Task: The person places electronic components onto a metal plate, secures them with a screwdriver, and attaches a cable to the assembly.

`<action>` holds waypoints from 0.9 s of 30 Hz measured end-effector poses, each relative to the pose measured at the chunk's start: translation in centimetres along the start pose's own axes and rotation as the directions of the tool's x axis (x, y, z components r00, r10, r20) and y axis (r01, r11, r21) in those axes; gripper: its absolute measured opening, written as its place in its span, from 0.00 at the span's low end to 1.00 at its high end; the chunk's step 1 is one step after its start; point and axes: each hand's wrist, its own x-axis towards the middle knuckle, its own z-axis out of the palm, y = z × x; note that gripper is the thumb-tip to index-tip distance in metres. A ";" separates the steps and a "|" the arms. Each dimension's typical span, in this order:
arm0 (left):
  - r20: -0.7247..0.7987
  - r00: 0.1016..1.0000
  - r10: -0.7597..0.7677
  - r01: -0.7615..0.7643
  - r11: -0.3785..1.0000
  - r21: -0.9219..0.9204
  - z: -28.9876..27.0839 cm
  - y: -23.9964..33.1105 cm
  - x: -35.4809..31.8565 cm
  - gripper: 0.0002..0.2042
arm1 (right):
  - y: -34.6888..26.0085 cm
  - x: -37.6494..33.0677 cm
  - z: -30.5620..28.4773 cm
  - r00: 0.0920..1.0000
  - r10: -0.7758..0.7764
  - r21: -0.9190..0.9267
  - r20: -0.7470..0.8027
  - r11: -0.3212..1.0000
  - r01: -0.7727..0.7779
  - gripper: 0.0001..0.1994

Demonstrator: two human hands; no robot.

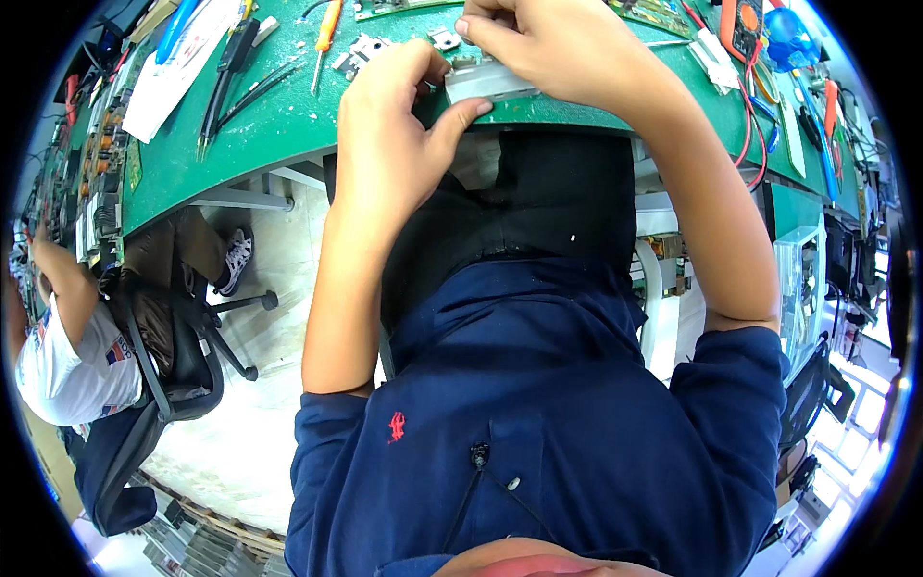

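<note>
Pinching the grey metal strip (488,81) between both hands, your left hand (389,125) fingers and right hand (538,43) fingers clamp it, steadying it over the green tabletop (269,125).

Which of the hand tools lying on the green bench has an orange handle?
The screwdriver lying left of the left hand has the orange handle. The black tweezers and pliers further left are dark all over.

Your forearms are reaching up and away from your chest, bare below rolled blue sleeves. Your left hand (394,115) is curling, thumb stretched rightward. Your right hand (543,48) is arching over, fingers bent downward, both hands nearly touching.
</note>
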 end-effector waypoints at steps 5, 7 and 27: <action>-0.022 1.000 0.022 -0.023 0.999 -0.043 0.0 -0.1 -0.2 0.18 | 0.7 0.3 -0.6 0.979 -0.014 0.186 0.204 0.982 -0.025 0.13; -0.045 0.997 0.062 -0.065 0.996 -0.064 0.1 -0.3 -0.2 0.18 | 1.0 0.6 -0.7 0.966 -0.006 0.181 0.257 0.983 -0.042 0.13; -0.072 0.997 0.041 -0.048 0.994 -0.102 -0.1 -0.4 -0.4 0.16 | 0.4 -0.1 -2.8 0.996 -0.051 0.121 0.070 0.992 0.042 0.11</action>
